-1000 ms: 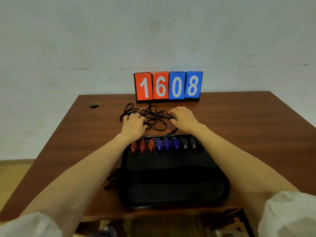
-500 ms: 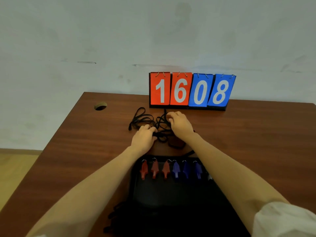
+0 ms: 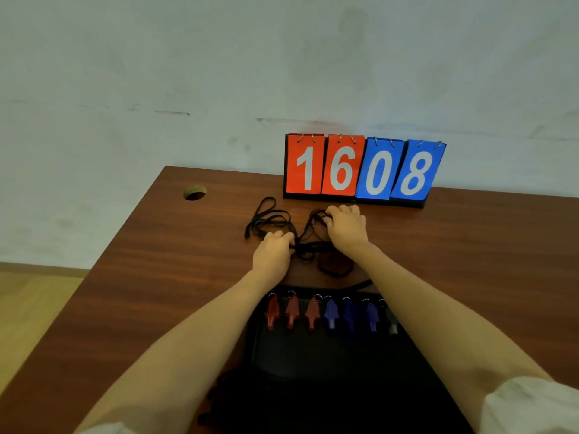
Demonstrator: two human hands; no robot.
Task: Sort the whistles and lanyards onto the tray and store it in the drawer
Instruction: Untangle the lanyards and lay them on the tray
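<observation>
Hands meet over a tangle of black lanyards [image 3: 300, 242] at the middle of the frame, on the brown wooden table [image 3: 156, 277]. Left hand [image 3: 272, 255] has its fingers curled into the cords at the tangle's lower left; right hand [image 3: 346, 228] pinches a strand at the upper right, just below the flip scoreboard [image 3: 363, 170] reading 1608. Lower centre, the black tray [image 3: 313, 355] carries a row of whistles along its far edge: three red whistles [image 3: 293, 313], three blue whistles [image 3: 349, 313], and one black whistle [image 3: 391, 321] partly hidden by the right forearm.
</observation>
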